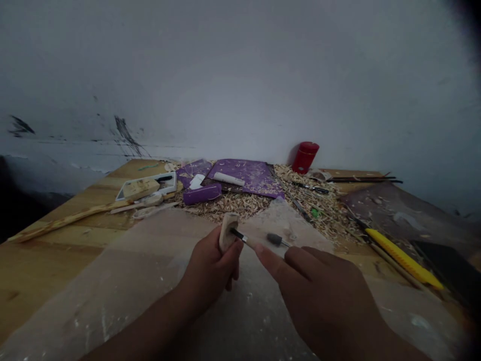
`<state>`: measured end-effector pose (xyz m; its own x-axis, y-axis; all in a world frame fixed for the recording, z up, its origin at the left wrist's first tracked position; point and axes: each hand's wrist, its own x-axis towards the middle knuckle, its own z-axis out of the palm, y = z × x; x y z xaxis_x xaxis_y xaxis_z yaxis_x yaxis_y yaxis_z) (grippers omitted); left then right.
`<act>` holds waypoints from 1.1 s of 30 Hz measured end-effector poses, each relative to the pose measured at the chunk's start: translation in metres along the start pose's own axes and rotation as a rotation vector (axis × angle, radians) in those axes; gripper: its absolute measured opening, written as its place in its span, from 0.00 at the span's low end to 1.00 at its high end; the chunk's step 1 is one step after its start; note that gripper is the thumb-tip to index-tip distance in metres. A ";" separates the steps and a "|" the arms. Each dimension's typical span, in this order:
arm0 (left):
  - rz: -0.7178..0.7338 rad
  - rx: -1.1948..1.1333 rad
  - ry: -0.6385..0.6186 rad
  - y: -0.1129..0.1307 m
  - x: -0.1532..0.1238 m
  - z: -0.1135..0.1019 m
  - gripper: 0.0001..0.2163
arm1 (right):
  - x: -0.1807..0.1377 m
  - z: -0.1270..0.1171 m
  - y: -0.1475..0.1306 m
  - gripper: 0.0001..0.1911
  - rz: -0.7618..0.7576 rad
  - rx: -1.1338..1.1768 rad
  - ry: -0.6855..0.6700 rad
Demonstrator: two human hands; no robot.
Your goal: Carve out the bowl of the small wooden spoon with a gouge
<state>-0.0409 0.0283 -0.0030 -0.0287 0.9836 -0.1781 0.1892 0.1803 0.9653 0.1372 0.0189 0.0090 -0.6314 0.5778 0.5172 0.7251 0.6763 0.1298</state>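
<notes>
My left hand (212,268) is closed around a small pale wooden piece (227,229), held upright above a dusty plastic sheet (124,281). My right hand (319,291) grips a thin tool (259,238) with a dark tip and a dark grip. Its index finger lies stretched along the shaft. The tool's dark tip touches the wooden piece at its right side.
Wood shavings (259,200) cover the back of the wooden table (45,260). There lie purple sheets (248,175), a purple box (202,193), a white tray (146,186), a long wooden stick (71,218), a red container (305,156), and a yellow-handled tool (404,258) at right.
</notes>
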 end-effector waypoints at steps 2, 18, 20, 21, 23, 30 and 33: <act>-0.031 0.014 -0.005 0.004 -0.002 0.000 0.09 | -0.001 0.001 0.000 0.16 -0.011 -0.003 0.011; -0.147 -0.318 -0.118 -0.004 -0.007 0.002 0.14 | 0.003 0.015 0.008 0.15 0.008 0.341 0.116; -0.155 -0.360 -0.134 -0.005 -0.007 0.002 0.15 | 0.001 0.017 0.007 0.16 0.034 0.426 0.112; -0.161 -0.389 -0.144 -0.006 -0.007 0.003 0.15 | 0.000 0.018 0.007 0.17 0.041 0.468 0.114; -0.173 -0.451 -0.166 -0.007 -0.007 0.003 0.16 | -0.001 0.021 0.008 0.17 0.056 0.526 0.116; -0.149 -0.513 -0.283 -0.009 -0.006 0.005 0.12 | 0.001 0.022 0.011 0.16 0.069 0.505 0.093; -0.130 -0.495 -0.281 -0.010 -0.003 0.003 0.12 | 0.001 0.014 0.013 0.17 0.071 0.391 0.060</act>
<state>-0.0395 0.0240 -0.0126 0.2536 0.9261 -0.2792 -0.2820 0.3469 0.8945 0.1420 0.0346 -0.0003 -0.5581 0.6092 0.5633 0.5995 0.7654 -0.2339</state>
